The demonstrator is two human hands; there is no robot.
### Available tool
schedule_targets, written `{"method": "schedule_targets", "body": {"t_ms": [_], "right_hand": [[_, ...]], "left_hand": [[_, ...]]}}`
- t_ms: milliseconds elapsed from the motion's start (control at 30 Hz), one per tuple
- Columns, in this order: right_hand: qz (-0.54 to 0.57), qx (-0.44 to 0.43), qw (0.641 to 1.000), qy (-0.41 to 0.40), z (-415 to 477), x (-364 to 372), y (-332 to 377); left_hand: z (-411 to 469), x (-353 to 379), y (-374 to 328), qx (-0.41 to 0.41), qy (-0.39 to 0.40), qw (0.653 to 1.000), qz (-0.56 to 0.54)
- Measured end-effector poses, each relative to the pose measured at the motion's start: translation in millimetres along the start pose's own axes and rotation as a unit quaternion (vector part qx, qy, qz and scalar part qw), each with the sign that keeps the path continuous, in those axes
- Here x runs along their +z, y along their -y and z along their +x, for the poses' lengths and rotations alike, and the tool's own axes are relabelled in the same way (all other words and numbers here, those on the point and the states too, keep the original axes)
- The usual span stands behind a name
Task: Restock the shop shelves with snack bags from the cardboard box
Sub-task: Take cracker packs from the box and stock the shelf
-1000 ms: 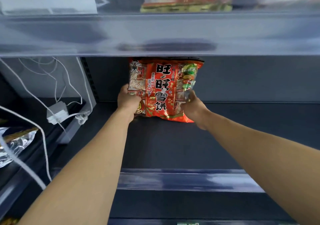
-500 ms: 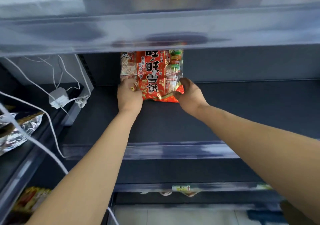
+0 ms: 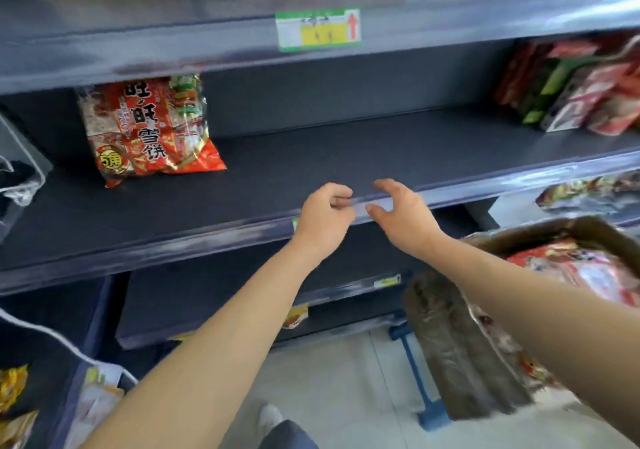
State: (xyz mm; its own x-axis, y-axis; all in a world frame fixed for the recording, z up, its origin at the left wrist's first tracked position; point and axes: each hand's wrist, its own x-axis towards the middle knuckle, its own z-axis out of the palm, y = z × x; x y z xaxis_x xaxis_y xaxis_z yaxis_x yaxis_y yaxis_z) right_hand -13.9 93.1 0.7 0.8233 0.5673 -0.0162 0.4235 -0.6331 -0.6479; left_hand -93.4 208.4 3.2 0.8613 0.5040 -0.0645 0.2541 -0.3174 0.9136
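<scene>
Head view: your red snack bag (image 3: 149,130) stands upright at the left rear of the middle shelf (image 3: 311,158), leaning back against the rear panel. Its long axis runs top to bottom, printed face toward you, top edge tucked under the shelf above and bottom seam resting on the shelf board. Nothing touches it; both of your hands are well apart from it, out at the shelf's front lip.

Your left hand (image 3: 323,220) is held in front of the lip, back of the hand up, fingers curled loosely inward and gripping nothing. Your right hand (image 3: 401,216) sits just beside it, palm turned toward the left hand, thumb and fingers spread in a slack curve, also empty. The two hands are near each other but not touching. Both forearms reach up and forward from the bottom of the frame, the left from lower left, the right from the lower right edge.

Under your right forearm the cardboard box (image 3: 588,234) sits with its flaps open, more red bags (image 3: 581,268) lying inside. It rests on a blue cart (image 3: 420,389) standing on the pale floor. A price tag (image 3: 318,29) is stuck on the front edge of the upper shelf. Other packets (image 3: 581,88) stand at the right end of the middle shelf, blurred.
</scene>
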Motion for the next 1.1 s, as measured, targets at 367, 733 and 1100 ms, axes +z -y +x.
{"method": "schedule_targets", "body": {"t_ms": [367,733,1100], "right_hand": [[-0.053,0.245,0.968,-0.027,-90.1,-162.5,-249.4],[-0.018,0.413,0.909,0.051,-80.5,-190.0,-384.2],[0.121,0.5,0.856,0.056,-68.0,-160.6,-432.5]], "left_hand": [[-37.7,286.4,-71.8,-0.139,0.214,0.967,-0.005],[-23.8,394.8,-57.7,-0.361,0.235,0.901,-0.058],[-10.4,426.8,-19.4,-0.391,0.16,0.904,-0.068]]}}
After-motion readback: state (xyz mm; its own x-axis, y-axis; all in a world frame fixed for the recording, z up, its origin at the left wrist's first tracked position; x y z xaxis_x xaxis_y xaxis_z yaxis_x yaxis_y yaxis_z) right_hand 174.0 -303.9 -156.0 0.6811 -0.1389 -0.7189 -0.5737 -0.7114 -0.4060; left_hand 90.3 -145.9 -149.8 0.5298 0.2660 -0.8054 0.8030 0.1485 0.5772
